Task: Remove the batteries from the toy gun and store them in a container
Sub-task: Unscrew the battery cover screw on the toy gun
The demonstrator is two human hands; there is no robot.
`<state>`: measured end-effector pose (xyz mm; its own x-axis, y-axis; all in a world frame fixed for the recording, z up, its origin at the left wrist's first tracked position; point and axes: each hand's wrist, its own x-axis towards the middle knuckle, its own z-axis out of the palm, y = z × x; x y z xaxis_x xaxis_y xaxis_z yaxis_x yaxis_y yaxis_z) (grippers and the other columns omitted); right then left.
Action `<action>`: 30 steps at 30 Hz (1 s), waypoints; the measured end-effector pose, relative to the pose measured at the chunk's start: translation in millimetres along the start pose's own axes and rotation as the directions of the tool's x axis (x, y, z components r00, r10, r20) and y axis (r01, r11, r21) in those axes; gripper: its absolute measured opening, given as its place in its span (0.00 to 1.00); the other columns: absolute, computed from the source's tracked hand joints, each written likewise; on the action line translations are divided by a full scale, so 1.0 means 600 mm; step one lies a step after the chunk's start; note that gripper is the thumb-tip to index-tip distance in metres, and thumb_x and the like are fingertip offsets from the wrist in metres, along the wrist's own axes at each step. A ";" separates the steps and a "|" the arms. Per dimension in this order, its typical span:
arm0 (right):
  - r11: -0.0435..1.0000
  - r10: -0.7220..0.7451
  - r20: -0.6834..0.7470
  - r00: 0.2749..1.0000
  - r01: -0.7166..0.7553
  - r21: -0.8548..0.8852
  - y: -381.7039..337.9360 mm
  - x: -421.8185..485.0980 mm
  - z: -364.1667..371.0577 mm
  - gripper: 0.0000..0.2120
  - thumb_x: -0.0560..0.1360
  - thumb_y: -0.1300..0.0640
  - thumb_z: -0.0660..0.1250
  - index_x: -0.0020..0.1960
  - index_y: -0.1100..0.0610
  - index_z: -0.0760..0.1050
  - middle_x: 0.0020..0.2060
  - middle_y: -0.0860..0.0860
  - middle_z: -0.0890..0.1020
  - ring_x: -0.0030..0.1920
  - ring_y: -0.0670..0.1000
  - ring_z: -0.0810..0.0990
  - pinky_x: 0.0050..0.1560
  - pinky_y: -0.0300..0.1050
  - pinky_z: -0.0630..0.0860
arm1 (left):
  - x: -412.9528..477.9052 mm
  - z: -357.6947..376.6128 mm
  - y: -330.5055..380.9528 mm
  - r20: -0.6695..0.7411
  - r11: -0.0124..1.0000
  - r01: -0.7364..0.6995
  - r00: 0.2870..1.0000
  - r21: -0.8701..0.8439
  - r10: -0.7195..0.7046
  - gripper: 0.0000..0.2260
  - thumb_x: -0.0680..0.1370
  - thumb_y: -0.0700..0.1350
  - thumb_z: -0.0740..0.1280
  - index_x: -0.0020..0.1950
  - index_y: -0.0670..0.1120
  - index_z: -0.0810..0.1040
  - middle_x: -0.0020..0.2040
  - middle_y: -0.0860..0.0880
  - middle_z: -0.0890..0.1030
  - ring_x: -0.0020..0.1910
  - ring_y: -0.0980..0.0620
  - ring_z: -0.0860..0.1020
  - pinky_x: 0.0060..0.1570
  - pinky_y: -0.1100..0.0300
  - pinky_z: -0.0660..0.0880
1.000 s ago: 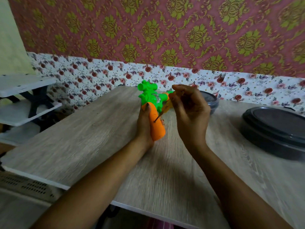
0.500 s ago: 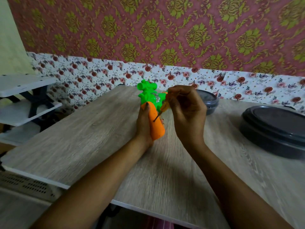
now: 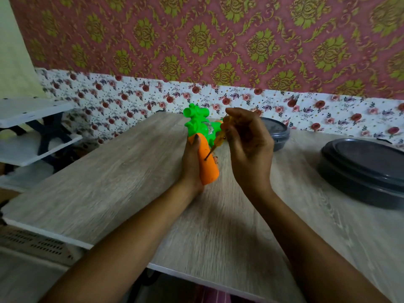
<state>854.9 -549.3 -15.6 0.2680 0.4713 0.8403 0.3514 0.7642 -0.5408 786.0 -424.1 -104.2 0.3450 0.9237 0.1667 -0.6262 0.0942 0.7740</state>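
Note:
The toy gun (image 3: 206, 162) has an orange handle and a bright green top; it stands upright above the wooden table (image 3: 113, 184). My left hand (image 3: 191, 165) grips its orange handle from the left, thumb on the front. My right hand (image 3: 249, 145) pinches a small yellow-handled screwdriver (image 3: 216, 142); its thin metal tip touches the orange handle at a small dark spot. No batteries show. A small dark round container (image 3: 276, 133) sits behind my right hand, partly hidden by it.
A large dark round lidded container (image 3: 365, 169) lies on the table at the right. White shelves (image 3: 28, 127) stand to the left, beyond the table's edge. Floral wallpaper runs along the back.
My right hand has turned slightly on the screwdriver, whose tip stays on the orange handle. The toy and my left hand have hardly moved.

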 end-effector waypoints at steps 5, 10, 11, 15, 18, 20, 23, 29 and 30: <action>0.994 0.056 0.015 0.998 -0.057 0.089 0.000 -0.001 0.001 0.14 0.76 0.69 0.57 0.55 0.52 0.71 0.46 0.55 0.79 0.51 0.51 0.80 0.52 0.47 0.78 | -0.003 0.003 0.002 0.004 0.999 0.023 1.000 0.041 -0.023 0.38 0.68 0.62 0.69 0.73 0.49 0.64 0.63 0.40 0.75 0.61 0.34 0.74 0.63 0.40 0.70; 0.997 0.032 -0.039 0.999 -0.029 0.067 -0.001 0.004 -0.001 0.10 0.72 0.61 0.67 0.48 0.47 0.74 0.45 0.55 0.77 0.46 0.53 0.78 0.47 0.51 0.77 | -0.004 0.005 0.004 -0.006 0.996 0.002 1.000 0.085 -0.001 0.42 0.65 0.63 0.70 0.74 0.48 0.62 0.57 0.44 0.76 0.47 0.42 0.79 0.48 0.49 0.77; 0.997 0.028 -0.039 0.999 -0.025 0.067 -0.001 0.004 -0.002 0.11 0.72 0.62 0.67 0.47 0.46 0.75 0.44 0.56 0.78 0.46 0.53 0.79 0.47 0.51 0.77 | -0.004 0.005 0.005 -0.033 0.995 0.014 0.999 0.095 -0.011 0.44 0.63 0.64 0.71 0.74 0.47 0.62 0.54 0.44 0.75 0.41 0.47 0.78 0.42 0.54 0.76; 0.998 0.033 -0.005 0.999 -0.033 0.046 0.003 0.002 -0.002 0.13 0.75 0.64 0.62 0.53 0.48 0.72 0.46 0.50 0.79 0.50 0.48 0.80 0.52 0.45 0.77 | 0.000 0.000 0.002 -0.046 0.999 0.035 0.998 0.038 -0.033 0.42 0.62 0.63 0.70 0.73 0.48 0.64 0.53 0.39 0.75 0.42 0.45 0.75 0.44 0.54 0.73; 0.986 0.089 0.027 0.996 -0.092 0.142 0.005 0.003 -0.002 0.13 0.76 0.66 0.56 0.55 0.51 0.70 0.49 0.52 0.79 0.54 0.52 0.80 0.56 0.52 0.77 | 0.004 -0.005 0.000 -0.052 1.000 0.031 0.998 0.008 -0.030 0.31 0.74 0.58 0.64 0.73 0.44 0.64 0.44 0.43 0.77 0.34 0.50 0.77 0.36 0.61 0.75; 0.986 0.084 0.018 0.996 -0.086 0.140 0.000 0.005 -0.002 0.12 0.76 0.66 0.58 0.53 0.52 0.71 0.49 0.55 0.78 0.51 0.46 0.79 0.54 0.44 0.76 | 0.002 -0.006 0.001 -0.048 0.999 0.033 0.998 -0.002 -0.033 0.29 0.76 0.57 0.62 0.73 0.45 0.64 0.49 0.43 0.78 0.36 0.50 0.79 0.38 0.60 0.76; 0.998 0.026 -0.018 0.999 -0.026 0.049 -0.003 0.006 -0.001 0.11 0.73 0.62 0.66 0.49 0.47 0.73 0.45 0.55 0.77 0.45 0.48 0.78 0.48 0.47 0.77 | -0.007 0.003 0.006 -0.030 0.999 -0.013 0.999 0.046 0.015 0.33 0.71 0.59 0.64 0.73 0.48 0.64 0.60 0.39 0.77 0.50 0.42 0.77 0.50 0.50 0.73; 1.000 0.001 0.028 1.000 -0.001 0.004 0.002 0.001 -0.003 0.12 0.75 0.66 0.62 0.56 0.55 0.72 0.47 0.51 0.80 0.50 0.46 0.80 0.51 0.42 0.77 | -0.005 0.004 0.002 -0.018 1.000 0.021 1.000 0.023 -0.021 0.38 0.65 0.62 0.70 0.72 0.52 0.66 0.69 0.37 0.70 0.66 0.36 0.70 0.68 0.34 0.60; 1.000 0.012 0.039 0.999 -0.013 0.022 0.002 0.001 -0.002 0.12 0.76 0.66 0.61 0.57 0.56 0.71 0.48 0.53 0.80 0.52 0.48 0.81 0.53 0.43 0.77 | -0.008 0.005 0.003 -0.039 0.999 0.034 0.999 0.036 -0.032 0.38 0.65 0.62 0.70 0.72 0.52 0.66 0.69 0.36 0.70 0.67 0.34 0.69 0.68 0.33 0.59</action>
<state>856.8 -548.7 -15.8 0.2367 0.4974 0.8346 0.3283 0.7675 -0.5506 785.6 -429.5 -101.7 0.3375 0.9339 0.1177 -0.5884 0.1117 0.8008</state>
